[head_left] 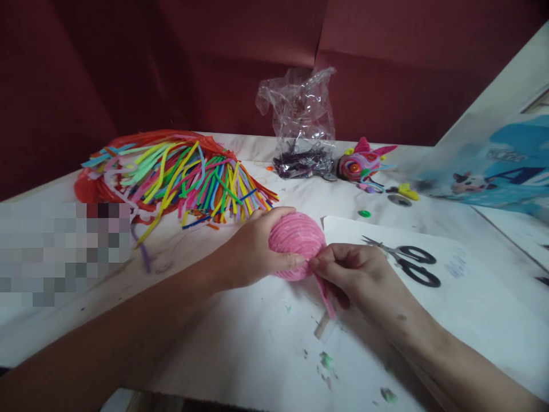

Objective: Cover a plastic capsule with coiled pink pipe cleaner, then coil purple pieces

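A round pink ball (297,234), covered in coiled fuzzy pipe cleaner, is held over the middle of the table. My left hand (261,246) wraps it from the left, thumb across the front and fingers over the top. Against the ball's right side, my right hand (351,269) pinches a pink pipe cleaner (325,297) between thumb and fingertips. The loose end of that pipe cleaner hangs down below the fingers. Black-handled scissors (403,257) lie partly spread on a white paper sheet to the right.
Many-coloured pipe cleaners (206,183) spill from a red plastic bag (83,186) at back left. Behind the ball stands a clear bag (300,120) with dark strands. A decorated pink figure (358,166), a green piece (364,213) and blue packaging (510,160) are on the right.
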Action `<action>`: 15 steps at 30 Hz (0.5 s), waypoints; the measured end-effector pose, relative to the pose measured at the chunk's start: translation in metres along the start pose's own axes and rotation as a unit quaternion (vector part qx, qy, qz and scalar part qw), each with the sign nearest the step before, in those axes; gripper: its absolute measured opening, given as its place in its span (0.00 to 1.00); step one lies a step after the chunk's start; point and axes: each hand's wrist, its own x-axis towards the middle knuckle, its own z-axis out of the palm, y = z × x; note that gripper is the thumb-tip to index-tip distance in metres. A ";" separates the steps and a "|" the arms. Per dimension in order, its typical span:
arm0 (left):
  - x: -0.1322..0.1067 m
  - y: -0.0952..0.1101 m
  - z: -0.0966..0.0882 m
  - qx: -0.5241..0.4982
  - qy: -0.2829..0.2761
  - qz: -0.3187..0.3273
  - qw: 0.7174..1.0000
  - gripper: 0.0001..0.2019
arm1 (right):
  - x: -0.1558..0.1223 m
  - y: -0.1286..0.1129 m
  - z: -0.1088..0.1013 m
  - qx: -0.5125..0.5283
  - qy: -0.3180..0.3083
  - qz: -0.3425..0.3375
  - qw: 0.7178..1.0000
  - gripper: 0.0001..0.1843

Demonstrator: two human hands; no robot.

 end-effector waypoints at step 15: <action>-0.004 -0.001 0.015 -0.001 0.090 -0.027 0.996 0.30 | 0.002 0.001 0.001 0.042 -0.008 0.036 0.998 0.15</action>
